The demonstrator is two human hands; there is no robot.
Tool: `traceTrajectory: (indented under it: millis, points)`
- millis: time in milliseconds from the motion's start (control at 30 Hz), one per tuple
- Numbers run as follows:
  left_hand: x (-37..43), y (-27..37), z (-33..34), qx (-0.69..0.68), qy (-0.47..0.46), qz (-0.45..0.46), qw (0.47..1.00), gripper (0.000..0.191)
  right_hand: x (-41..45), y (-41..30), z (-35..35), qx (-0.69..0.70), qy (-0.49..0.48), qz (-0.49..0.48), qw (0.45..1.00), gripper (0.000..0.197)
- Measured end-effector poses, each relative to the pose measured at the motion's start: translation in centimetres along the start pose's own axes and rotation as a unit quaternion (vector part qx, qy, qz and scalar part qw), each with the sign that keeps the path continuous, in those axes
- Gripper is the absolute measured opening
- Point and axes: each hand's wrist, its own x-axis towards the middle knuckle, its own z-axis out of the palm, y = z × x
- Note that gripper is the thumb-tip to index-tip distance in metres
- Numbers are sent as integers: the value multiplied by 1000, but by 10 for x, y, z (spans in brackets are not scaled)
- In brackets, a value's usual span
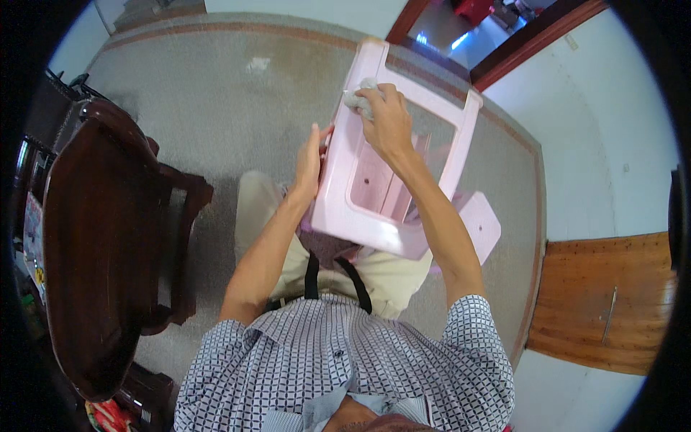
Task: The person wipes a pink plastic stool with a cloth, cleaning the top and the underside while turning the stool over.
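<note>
A pink plastic frame with rounded corners and short legs, seemingly a stool or a small rack (337, 200), is tilted above my lap. My right hand (387, 119) presses a crumpled grey-white cloth (364, 100) on its upper left side panel. My left hand (312, 159) is flat against the frame's left side, fingers pointing up, steadying it. Through the frame's opening a pink inner panel with a small hole (367, 181) shows. A further pink plastic piece with a hole (483, 227) lies lower, right of my knee; part of it is hidden.
A dark polished wooden table or bench (108, 259) stands close on my left, with a red patterned item (110, 416) below it. Grey floor (216, 92) lies around me. A wooden panel with a handle (599, 308) is on the right, and a dark red doorframe (486, 70) at the top.
</note>
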Motion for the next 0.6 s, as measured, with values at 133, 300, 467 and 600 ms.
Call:
traceTrajectory:
  millis: [133,300,467,600]
  points:
    - [-6,11,10,4,1,-5,1000,71,-76,-30,-32,137,-81,63,985,37]
    - [6,7,5,19,11,5,1000,68,-144,-49,-72,163,-159,27,973,42]
    - [2,9,1,22,20,17,999,65,-158,-11,-134,51,-251,44,966,48]
    - [-2,13,9,84,15,49,995,65,-139,22,-144,-89,-298,-67,948,39]
